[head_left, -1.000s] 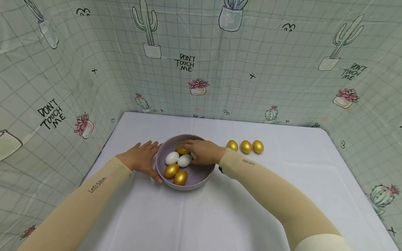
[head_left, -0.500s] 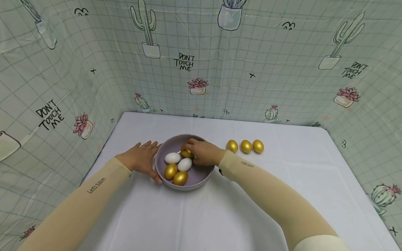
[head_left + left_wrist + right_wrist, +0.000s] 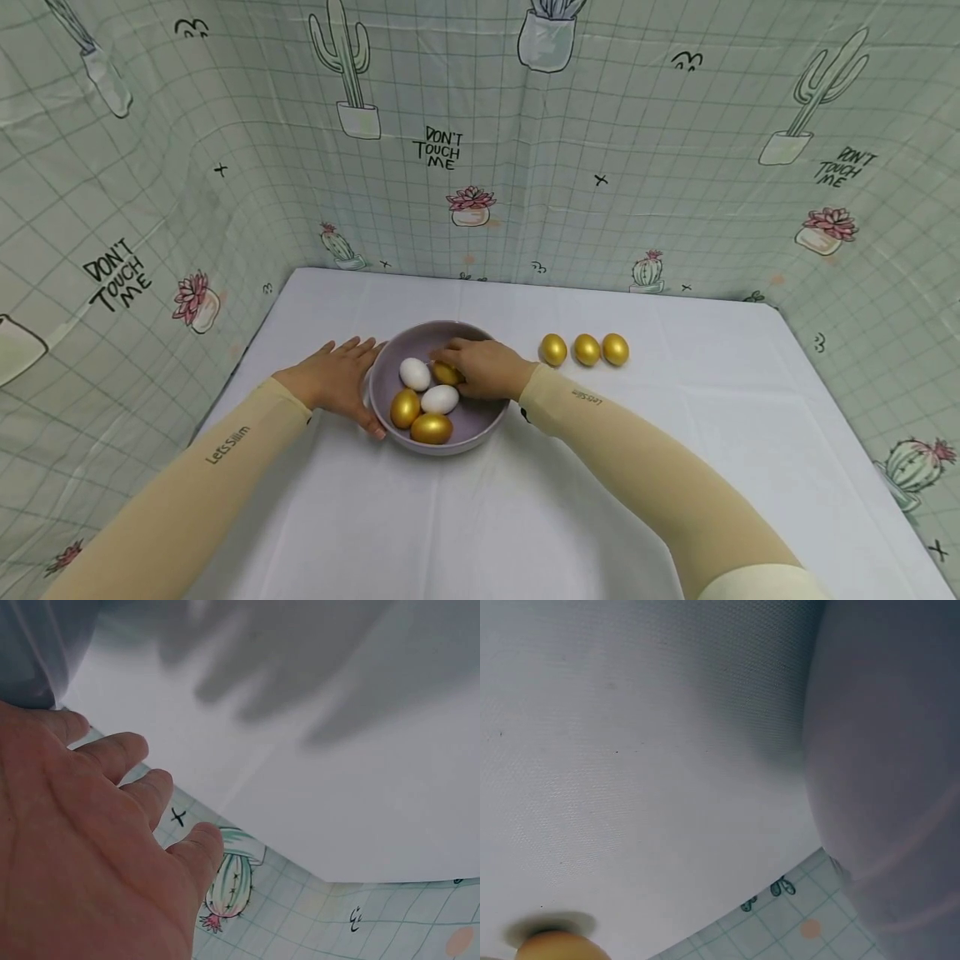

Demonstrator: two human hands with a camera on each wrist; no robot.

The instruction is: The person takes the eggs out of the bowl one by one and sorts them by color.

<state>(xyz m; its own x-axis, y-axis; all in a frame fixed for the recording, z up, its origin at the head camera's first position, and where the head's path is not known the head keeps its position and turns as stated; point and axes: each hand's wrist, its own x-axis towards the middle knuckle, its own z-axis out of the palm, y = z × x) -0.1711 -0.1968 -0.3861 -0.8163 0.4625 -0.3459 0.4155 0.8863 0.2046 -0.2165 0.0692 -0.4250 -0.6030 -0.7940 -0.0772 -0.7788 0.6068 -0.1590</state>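
Observation:
A round mauve bowl (image 3: 480,432) stands on the white-covered table. Inside it lie a white egg (image 3: 415,374), a second white egg (image 3: 439,399), a golden egg (image 3: 405,408) and another golden egg (image 3: 431,428). My right hand (image 3: 491,368) reaches over the bowl's right side, fingers curled over a third golden egg (image 3: 447,372), which it partly hides. Against the bowl's left side rests my left hand (image 3: 337,383), fingers spread and thumb at the front. The left wrist view shows those spread fingers (image 3: 154,791) beside the bowl wall (image 3: 45,649).
Three golden eggs stand in a row right of the bowl: the left one (image 3: 553,350), the middle one (image 3: 587,350) and the right one (image 3: 616,350). A cactus-print cloth (image 3: 637,125) hangs behind the table (image 3: 675,467) and at its sides.
The right hand and its golden egg have shifted slightly right within the bowl. The white eggs and the front golden egg have rolled and turned. The left hand stays in place.

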